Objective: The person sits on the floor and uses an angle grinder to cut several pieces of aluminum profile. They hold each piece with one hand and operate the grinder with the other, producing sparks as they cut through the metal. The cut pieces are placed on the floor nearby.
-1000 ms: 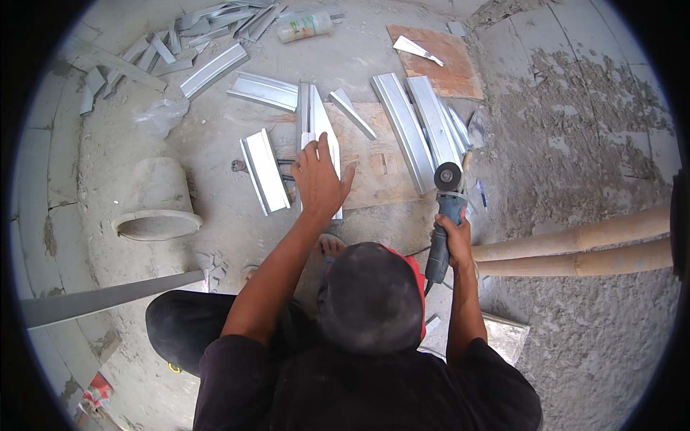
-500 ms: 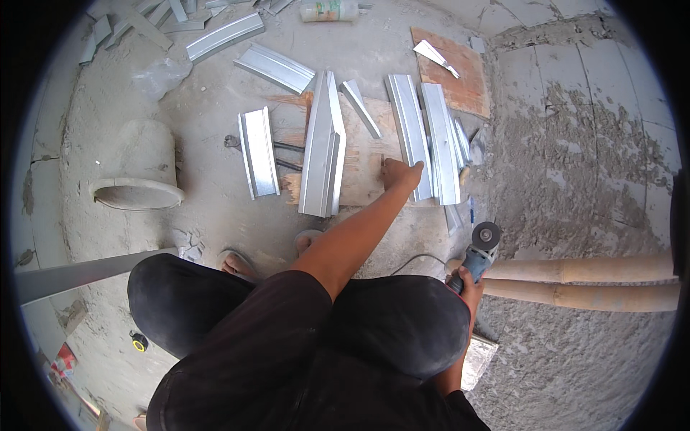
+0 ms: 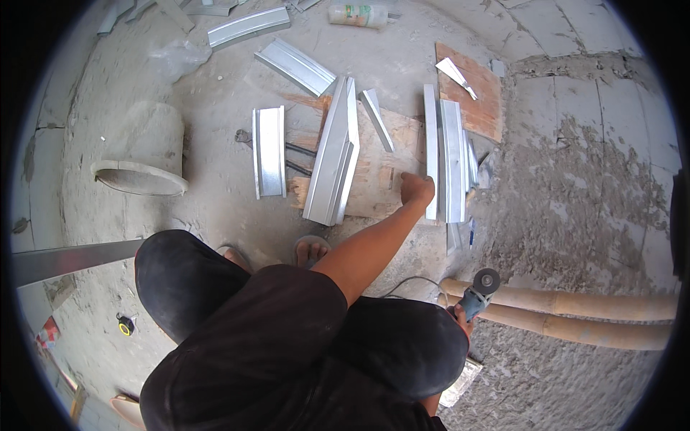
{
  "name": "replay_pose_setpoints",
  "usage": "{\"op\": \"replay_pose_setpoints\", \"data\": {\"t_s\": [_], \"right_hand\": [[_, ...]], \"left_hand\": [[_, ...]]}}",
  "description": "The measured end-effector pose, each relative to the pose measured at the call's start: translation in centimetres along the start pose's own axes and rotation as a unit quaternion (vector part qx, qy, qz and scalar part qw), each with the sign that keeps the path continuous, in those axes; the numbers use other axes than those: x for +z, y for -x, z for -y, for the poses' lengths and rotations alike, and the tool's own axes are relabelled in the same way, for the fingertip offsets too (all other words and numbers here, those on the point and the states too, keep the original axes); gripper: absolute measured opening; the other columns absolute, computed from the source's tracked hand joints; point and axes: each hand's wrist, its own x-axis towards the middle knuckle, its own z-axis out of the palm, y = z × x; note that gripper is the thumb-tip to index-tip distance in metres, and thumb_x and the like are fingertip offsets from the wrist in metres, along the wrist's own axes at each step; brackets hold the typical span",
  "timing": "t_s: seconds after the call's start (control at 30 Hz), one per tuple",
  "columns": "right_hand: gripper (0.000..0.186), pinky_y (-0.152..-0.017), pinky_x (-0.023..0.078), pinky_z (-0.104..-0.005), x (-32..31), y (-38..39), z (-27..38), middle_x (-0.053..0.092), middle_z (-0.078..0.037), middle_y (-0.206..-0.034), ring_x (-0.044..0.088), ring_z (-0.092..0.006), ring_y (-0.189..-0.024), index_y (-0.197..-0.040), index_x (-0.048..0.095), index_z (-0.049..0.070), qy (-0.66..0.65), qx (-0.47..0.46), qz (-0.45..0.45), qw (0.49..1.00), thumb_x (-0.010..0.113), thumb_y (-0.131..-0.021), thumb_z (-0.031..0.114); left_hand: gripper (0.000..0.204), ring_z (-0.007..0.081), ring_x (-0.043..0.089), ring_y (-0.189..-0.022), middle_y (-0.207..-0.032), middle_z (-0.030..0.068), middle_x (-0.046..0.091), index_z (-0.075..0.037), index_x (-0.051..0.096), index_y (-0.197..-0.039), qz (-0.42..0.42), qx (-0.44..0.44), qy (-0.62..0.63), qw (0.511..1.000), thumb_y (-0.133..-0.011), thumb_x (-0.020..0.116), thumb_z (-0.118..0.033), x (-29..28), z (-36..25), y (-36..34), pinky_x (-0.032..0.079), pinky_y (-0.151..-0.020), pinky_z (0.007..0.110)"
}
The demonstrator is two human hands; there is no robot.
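My left hand [image 3: 418, 188] is closed on a silver metal channel [image 3: 430, 136], which stands on its edge at the right of a pale board [image 3: 392, 169]. Beside it lies another channel [image 3: 452, 158] with a few narrower pieces. Left of my hand, a long angled channel [image 3: 329, 165] and a thin strip [image 3: 377, 118] rest on the board, and a short channel [image 3: 269, 151] lies farther left. My right hand [image 3: 461, 321] grips an angle grinder [image 3: 476, 302] with a dark disc beside my right knee, partly hidden by it.
A dusty bucket [image 3: 144, 144] lies on its side at left, near a long metal bar [image 3: 72, 262] and tape measure [image 3: 126, 325]. Bamboo poles [image 3: 575, 332] lie at right, below a rough block wall [image 3: 575, 108]. More offcuts, a bottle [image 3: 357, 16] and reddish board [image 3: 467, 111] lie farther back.
My left hand has moved right from the middle channel onto the right-hand one, which has tipped onto its edge. My right hand and the grinder are lower. The view has shifted.
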Motion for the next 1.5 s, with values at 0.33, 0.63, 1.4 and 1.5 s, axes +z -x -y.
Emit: {"op": "replay_pose_setpoints", "data": {"t_s": [0.33, 0.63, 1.4, 1.5], "right_hand": [[0.037, -0.057, 0.057, -0.0356, 7.6, -4.1, 2.7, 0.068, -0.009, -0.085, 0.069, -0.0205, -0.063, -0.116, 0.061, 0.001, -0.034, -0.034, 0.185, 0.982, 0.081, -0.090, 0.017], [0.038, -0.061, 0.057, -0.0353, 11.7, -3.9, 3.8, 0.069, -0.008, -0.090, 0.069, -0.0188, -0.068, -0.117, 0.064, 0.000, -0.022, -0.062, 0.241, 0.968, 0.083, -0.088, 0.016], [0.072, -0.099, 0.056, -0.0425, 16.7, -13.7, 3.8, 0.077, -0.024, -0.116, 0.074, -0.0360, -0.109, -0.129, 0.068, -0.008, 0.339, -0.227, 0.301, 0.862, 0.085, -0.074, 0.035], [0.072, -0.100, 0.056, -0.0427, 17.5, -13.5, 4.4, 0.076, -0.024, -0.118, 0.074, -0.0359, -0.111, -0.130, 0.068, -0.008, 0.352, -0.205, 0.323, 0.854, 0.084, -0.074, 0.035]], "left_hand": [[0.093, 0.0437, 0.065, -0.127, -0.144, 0.0347, 0.060, 0.012, 0.047, -0.152, 0.223, -0.029, 0.130, 0.966, -0.106, 0.052, -0.069, -13.8, 5.3, -1.2, 0.052, -0.108, 0.052], [0.121, 0.0453, 0.041, -0.147, -0.160, 0.0290, 0.037, 0.002, 0.023, -0.167, -0.018, 0.403, -0.370, 0.837, -0.077, 0.096, -0.032, -12.4, 3.9, 4.9, 0.040, -0.117, 0.054], [0.086, 0.0432, 0.070, -0.110, -0.124, 0.0217, 0.062, -0.011, 0.045, -0.164, 0.049, 0.333, -0.383, 0.860, -0.090, 0.087, -0.022, -15.7, 7.2, 3.8, 0.059, -0.090, 0.052], [0.086, 0.0420, 0.071, -0.108, -0.121, 0.0209, 0.064, -0.014, 0.047, -0.164, 0.046, 0.341, -0.368, 0.864, -0.088, 0.088, -0.023, -16.0, 7.9, 2.3, 0.059, -0.089, 0.052]]}}
